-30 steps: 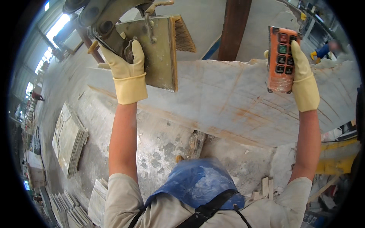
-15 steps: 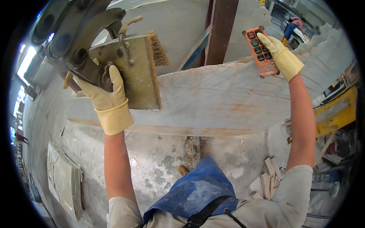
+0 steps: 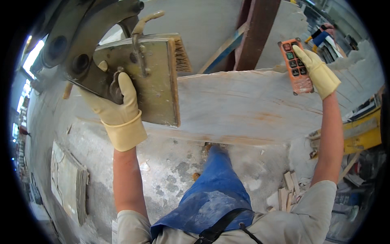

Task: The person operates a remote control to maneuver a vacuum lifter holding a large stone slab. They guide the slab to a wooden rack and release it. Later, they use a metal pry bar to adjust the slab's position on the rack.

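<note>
Under the blue apron, a leg is now stretching farther forward, a second shoe showing by the slab; this likely means closer footing for handling the clamp. The left hand is holding that clamp, overlapping the slab's upper edge, contact unclear. The right hand is gripping an orange remote. Beyond, a brown beam is standing.

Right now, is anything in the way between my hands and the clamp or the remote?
Nothing visible, beyond the yellow gloves themselves: your left hand holds the metal clamp, its fingers mostly hidden behind it, and your right hand holds the orange remote.
</note>
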Tool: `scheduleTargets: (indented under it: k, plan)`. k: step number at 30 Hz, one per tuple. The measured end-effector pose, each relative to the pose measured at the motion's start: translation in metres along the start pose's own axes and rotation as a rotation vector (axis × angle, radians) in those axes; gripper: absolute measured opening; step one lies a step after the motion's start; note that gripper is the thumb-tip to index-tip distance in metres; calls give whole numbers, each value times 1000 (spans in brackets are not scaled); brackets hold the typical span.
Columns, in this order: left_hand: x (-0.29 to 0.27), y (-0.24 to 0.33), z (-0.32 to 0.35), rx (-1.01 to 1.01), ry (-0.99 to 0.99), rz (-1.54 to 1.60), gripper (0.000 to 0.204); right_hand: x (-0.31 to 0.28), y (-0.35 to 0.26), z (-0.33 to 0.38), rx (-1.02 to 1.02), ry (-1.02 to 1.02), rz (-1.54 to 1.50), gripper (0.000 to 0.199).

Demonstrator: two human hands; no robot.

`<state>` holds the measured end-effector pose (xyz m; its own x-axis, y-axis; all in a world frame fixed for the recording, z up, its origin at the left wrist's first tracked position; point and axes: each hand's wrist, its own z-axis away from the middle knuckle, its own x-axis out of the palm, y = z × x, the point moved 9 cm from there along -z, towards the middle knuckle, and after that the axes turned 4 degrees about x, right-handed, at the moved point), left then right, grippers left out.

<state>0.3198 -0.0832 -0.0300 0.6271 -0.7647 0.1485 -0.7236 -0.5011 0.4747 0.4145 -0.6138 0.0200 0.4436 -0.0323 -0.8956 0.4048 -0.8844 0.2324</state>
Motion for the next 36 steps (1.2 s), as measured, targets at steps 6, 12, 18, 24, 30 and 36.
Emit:
scheduleTargets:
  k: [6, 12, 18, 24, 30, 36]
  plan:
    - [-5, 3, -2, 72, -24, -79, 81, -12, -31, 14, -24, 84, -186, 71]
    - [-6, 7, -1, 133, 13, -154, 72, -25, -45, 30, 417, -85, -624, 36]
    - [8, 6, -4, 93, -6, -76, 79, -13, -33, 54, 620, -35, -973, 41]
    - [3, -2, -2, 70, -41, -159, 82, -27, -35, 61, 595, -8, -843, 40]
    - [9, 5, -1, 48, -29, -155, 84, -19, -28, 74, 615, -2, -940, 37]
    - [8, -3, 17, 56, -49, -97, 83, -20, -26, 75, 621, -47, -874, 41]
